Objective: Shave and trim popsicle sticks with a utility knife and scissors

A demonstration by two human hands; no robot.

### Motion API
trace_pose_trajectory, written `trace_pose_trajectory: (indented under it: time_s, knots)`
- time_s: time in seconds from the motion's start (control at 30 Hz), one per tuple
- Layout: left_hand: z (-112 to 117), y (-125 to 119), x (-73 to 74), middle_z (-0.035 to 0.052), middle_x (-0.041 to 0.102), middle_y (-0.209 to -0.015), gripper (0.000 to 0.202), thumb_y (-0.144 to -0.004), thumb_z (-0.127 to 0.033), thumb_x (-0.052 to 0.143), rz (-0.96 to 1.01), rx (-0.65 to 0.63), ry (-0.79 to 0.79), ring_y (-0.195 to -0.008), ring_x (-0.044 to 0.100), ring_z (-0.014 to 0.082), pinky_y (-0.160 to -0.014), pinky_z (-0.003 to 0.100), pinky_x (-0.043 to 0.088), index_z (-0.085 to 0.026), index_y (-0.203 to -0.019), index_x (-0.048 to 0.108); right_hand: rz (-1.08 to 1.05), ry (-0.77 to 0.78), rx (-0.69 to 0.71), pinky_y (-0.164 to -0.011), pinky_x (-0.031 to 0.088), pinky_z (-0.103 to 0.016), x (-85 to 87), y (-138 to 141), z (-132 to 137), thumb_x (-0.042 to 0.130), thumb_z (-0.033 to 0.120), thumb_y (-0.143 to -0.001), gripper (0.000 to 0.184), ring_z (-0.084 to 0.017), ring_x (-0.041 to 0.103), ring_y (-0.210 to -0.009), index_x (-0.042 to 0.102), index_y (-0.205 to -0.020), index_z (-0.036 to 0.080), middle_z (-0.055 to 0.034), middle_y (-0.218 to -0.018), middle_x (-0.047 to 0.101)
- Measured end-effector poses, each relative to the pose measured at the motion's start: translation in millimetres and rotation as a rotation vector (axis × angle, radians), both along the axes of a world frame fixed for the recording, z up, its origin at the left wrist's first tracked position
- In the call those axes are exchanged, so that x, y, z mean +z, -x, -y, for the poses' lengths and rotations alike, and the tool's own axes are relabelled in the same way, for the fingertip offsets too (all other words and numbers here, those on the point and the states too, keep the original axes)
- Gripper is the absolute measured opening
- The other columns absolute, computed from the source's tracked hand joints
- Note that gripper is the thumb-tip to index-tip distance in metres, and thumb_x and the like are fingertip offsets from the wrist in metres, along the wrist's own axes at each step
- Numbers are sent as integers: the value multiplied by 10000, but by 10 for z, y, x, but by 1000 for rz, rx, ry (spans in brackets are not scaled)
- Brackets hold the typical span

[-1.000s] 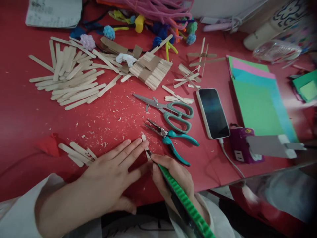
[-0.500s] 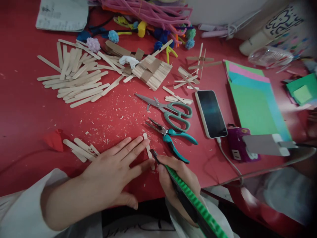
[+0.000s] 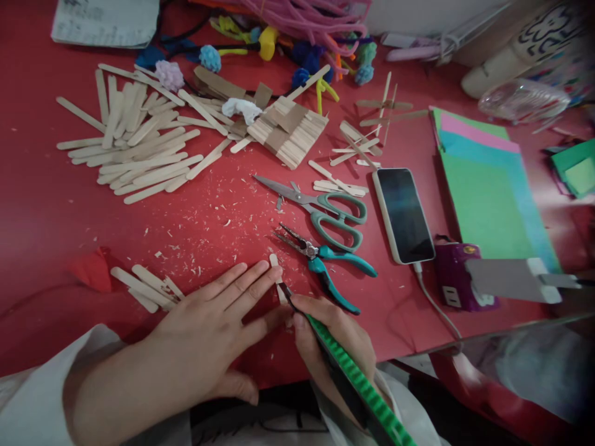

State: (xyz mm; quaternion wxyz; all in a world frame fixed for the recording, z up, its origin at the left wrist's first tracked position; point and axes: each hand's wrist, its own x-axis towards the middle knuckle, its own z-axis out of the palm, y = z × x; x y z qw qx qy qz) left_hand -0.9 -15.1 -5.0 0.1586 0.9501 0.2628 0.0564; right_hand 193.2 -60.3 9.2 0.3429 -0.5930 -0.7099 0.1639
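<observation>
A single wooden craft stick [image 3: 274, 262] lies on the red tabletop near its front edge. My left hand [image 3: 218, 325] is spread flat, its fingertips pressing on this stick. In my right hand [image 3: 332, 337] is a green and black utility knife [image 3: 357, 375], gripped like a pen, with its dark blade tip touching the stick. Teal-handled needle-nose pliers [image 3: 320, 257] lie just beyond the knife. Behind them rest grey-green scissors [image 3: 316, 207]. A few cut sticks [image 3: 144, 288] lie left of my left hand, and wood shavings are scattered around.
A large pile of craft sticks [image 3: 139, 136] spreads at the back left beside a flat stick panel [image 3: 290, 133]. To the right are a phone [image 3: 403, 215] on a cable, coloured paper [image 3: 493, 192] and a purple box [image 3: 458, 272]. Pink pipe cleaners [image 3: 307, 18] lie at the back.
The knife's blade tip has shifted slightly toward the left and up along the stick. My left hand stays pressed on it. The view has moved a little.
</observation>
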Motion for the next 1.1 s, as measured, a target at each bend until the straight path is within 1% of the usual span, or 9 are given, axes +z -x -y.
trace_pose_trajectory:
  time_s: [0.3,0.43,0.53,0.63,0.7,0.8,0.93,0.97,1.1]
  knots:
    - [-13,-28,37,163,334,-1525,976,-530,-813,655,18,12,-8,-1378,368,312,-1114,423,281,-232,-1306,536,18,14,5,-647,588,-216,7,2,6,532,114,-882,181,-129,689,-619,571,-1021,223,10,-760,706]
    - [-47,-48,73,181,383,-1494,958,-502,-814,670,18,1,7,-1345,418,328,-1100,428,299,-220,-1249,589,21,-9,12,-592,572,-196,5,25,-23,518,86,-869,200,-120,674,-583,565,-1016,212,5,-752,709]
    - [-58,-46,71,188,363,-1503,927,-523,-797,680,18,-7,26,-1363,390,326,-1125,420,258,-202,-1230,605,20,-19,64,-572,563,-205,29,51,-65,507,72,-870,187,-129,669,-572,564,-1000,195,-10,-732,709]
    - [-58,-37,50,196,336,-1515,952,-553,-799,660,26,-17,35,-1384,352,327,-1138,417,230,-183,-1274,575,26,-10,98,-577,561,-214,42,62,-92,516,80,-874,168,-140,681,-595,568,-992,188,-14,-718,704]
    - [-57,-34,42,198,338,-1514,973,-554,-797,661,27,-25,28,-1381,357,328,-1134,418,235,-186,-1304,551,10,16,68,-596,565,-209,35,53,-82,515,90,-879,162,-136,694,-621,575,-986,196,-9,-740,712]
    - [-60,-36,51,198,360,-1501,947,-580,-792,649,12,-38,-6,-1377,364,334,-1124,434,250,-200,-1312,551,-23,56,-43,-585,563,-208,14,18,-9,537,129,-883,128,-130,702,-616,596,-962,212,-6,-781,729]
    - [-58,-44,76,190,381,-1492,918,-605,-802,615,-6,-44,-42,-1378,356,352,-1106,472,271,-239,-1326,547,-12,-81,-105,-490,537,-221,3,-20,128,542,180,-882,117,-132,657,-499,604,-973,221,4,-691,701]
    - [-56,-43,79,191,382,-1492,925,-605,-806,611,-11,-45,-52,-1375,359,356,-1103,475,275,-242,-1335,538,1,-103,-115,-499,540,-226,2,-19,145,537,175,-883,118,-137,659,-502,602,-969,222,7,-675,696]
    - [-42,-18,75,202,391,-1485,941,-610,-808,597,2,-62,-94,-1374,367,342,-1106,450,276,-235,-1351,515,18,-86,-116,-635,576,-218,-9,11,130,546,146,-884,117,-145,718,-655,598,-961,218,-5,-766,736]
